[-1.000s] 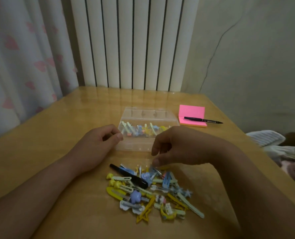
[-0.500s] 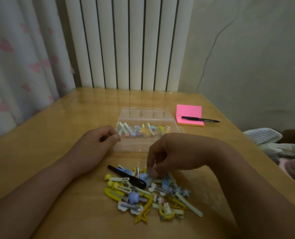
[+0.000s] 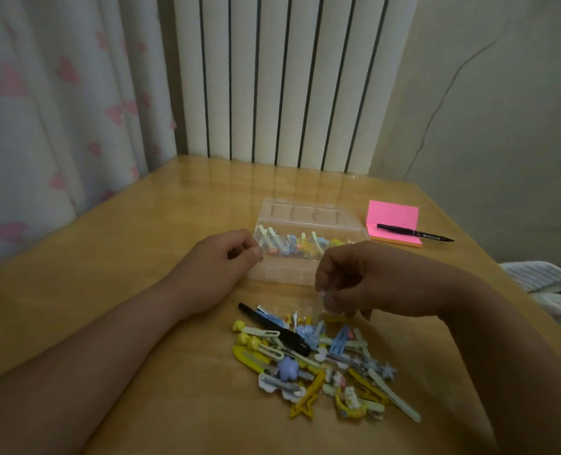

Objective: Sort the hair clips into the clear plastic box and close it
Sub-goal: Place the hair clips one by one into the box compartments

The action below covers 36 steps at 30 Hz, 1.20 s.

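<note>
A clear plastic box [image 3: 280,274] lies open mid-table, its lid [image 3: 308,213] folded back, with several coloured clips [image 3: 300,246] standing in a row inside. A pile of hair clips [image 3: 318,366] in yellow, blue, pale green and white lies nearer to me, with a long black clip [image 3: 282,334] on its left side. My left hand [image 3: 213,274] grips the box's left wall with curled fingers. Just above the pile's far edge, my right hand [image 3: 371,280] pinches a small pale clip [image 3: 323,294] between thumb and fingertips.
A pink sticky-note pad [image 3: 392,218] with a black pen [image 3: 413,232] across it lies right of the box. Striped cloth [image 3: 541,277] sits off the table's right edge. A radiator [image 3: 285,77] and a heart-print curtain [image 3: 59,110] stand behind the table.
My right hand dipped to the pile's far edge, closed its fingertips on a small pale clip and lifted slightly. My left hand stayed at the box.
</note>
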Tool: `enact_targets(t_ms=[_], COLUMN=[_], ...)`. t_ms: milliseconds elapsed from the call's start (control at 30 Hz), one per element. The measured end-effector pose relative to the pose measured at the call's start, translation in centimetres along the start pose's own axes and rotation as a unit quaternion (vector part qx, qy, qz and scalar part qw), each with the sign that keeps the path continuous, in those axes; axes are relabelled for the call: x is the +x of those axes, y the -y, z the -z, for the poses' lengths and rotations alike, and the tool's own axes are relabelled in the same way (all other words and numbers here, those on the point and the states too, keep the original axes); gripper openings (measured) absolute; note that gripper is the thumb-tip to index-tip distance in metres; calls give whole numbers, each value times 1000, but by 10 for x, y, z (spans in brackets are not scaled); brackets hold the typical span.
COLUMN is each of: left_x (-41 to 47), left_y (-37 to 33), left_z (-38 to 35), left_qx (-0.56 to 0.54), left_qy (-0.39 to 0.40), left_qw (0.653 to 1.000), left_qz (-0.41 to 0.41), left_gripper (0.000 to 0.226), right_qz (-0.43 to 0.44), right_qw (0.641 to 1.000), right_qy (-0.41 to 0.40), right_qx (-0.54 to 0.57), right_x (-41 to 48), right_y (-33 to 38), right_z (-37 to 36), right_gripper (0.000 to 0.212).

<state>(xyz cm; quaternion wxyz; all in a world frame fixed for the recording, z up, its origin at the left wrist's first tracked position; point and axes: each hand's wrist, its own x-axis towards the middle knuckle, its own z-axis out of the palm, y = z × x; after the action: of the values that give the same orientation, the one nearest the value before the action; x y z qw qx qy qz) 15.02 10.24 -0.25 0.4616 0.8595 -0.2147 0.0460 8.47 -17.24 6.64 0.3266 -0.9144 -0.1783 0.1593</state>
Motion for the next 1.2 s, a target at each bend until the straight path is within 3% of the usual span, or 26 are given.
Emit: enact_targets(t_ms=[167, 233, 300, 400, 500, 700, 867, 1000, 1200], left_x=[1, 1, 1, 2, 2, 1, 0, 2, -1], left_y=[3, 5, 7, 7, 6, 5, 5, 1, 3], left_z=[-1, -1, -2, -2, -2, -1, -1, 0, -1], left_qx=[-19, -20, -25, -28, -26, -30, -32, -21, -23], left_qy=[2, 4, 2, 2, -2, 1, 6, 2, 6], left_qw=[1000, 1000, 1000, 1000, 1000, 1000, 999, 1000, 1000], left_qz=[-1, -6, -8, -8, -7, -6, -1, -3, -6], left_gripper=[21, 21, 21, 21, 22, 20, 21, 20, 19], right_qz=[5, 26, 19, -64, -145, -210, -226, -219, -134], right_qw=[1000, 994, 966, 926, 928, 915, 921, 917, 899], right_qy=[8, -89, -232, -361, -343, -278, -233, -247, -379], right_qx=[16, 55, 115, 87, -7, -203, -215, -225, -174], right_x=[-3, -5, -1, 19, 45, 81, 98, 98, 67], right_y=[-2, -2, -5, -15, -25, -20, -21, -26, -26], right_z=[2, 7, 17, 38, 48, 46, 42, 38, 22], right_gripper=[18, 16, 15, 12, 16, 20, 16, 14, 12])
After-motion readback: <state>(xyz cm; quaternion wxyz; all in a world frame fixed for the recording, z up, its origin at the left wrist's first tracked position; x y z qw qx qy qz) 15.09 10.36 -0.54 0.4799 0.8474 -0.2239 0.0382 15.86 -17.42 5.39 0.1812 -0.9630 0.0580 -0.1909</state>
